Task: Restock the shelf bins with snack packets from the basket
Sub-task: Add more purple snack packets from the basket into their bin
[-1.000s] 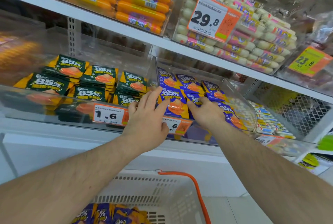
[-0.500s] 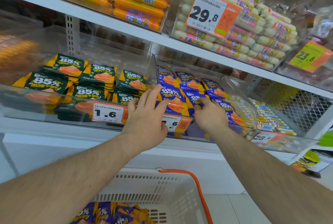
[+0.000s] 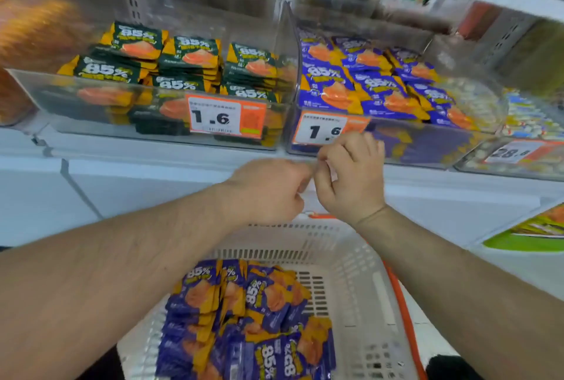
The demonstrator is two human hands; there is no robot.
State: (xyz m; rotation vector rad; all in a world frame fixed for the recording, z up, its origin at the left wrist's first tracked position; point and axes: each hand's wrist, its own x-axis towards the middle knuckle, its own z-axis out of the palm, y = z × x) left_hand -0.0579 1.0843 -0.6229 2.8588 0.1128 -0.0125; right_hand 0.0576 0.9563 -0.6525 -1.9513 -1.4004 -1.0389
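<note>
Fingers point(image 3: 360, 147) on the right hand point(image 3: 351, 178) are curling loosely with nothing visible in them; left hand point(image 3: 268, 190) is balling into a fist, also holding nothing visible. Both are hovering side by side, nearly touching, just below the front lip of the clear plastic bin point(image 3: 396, 138), above the basket point(image 3: 351, 272).

Purple packets in the bin point(image 3: 375, 89) are lying flat in overlapping rows, glossy foil, "85%" printed on top, orange-yellow corners. Orange-and-white price tag point(image 3: 323, 130) on the bin front is reading "1.6". Neighbouring clear bin is holding green packets point(image 3: 189, 68), also "85%", tag point(image 3: 225, 117) also "1.6". Further right, a tag point(image 3: 512, 152) reading roughly "28.", blurred.

White slotted plastic basket, orange handle point(image 3: 403, 312), is holding a loose heap of the same purple packets point(image 3: 244, 318).
</note>
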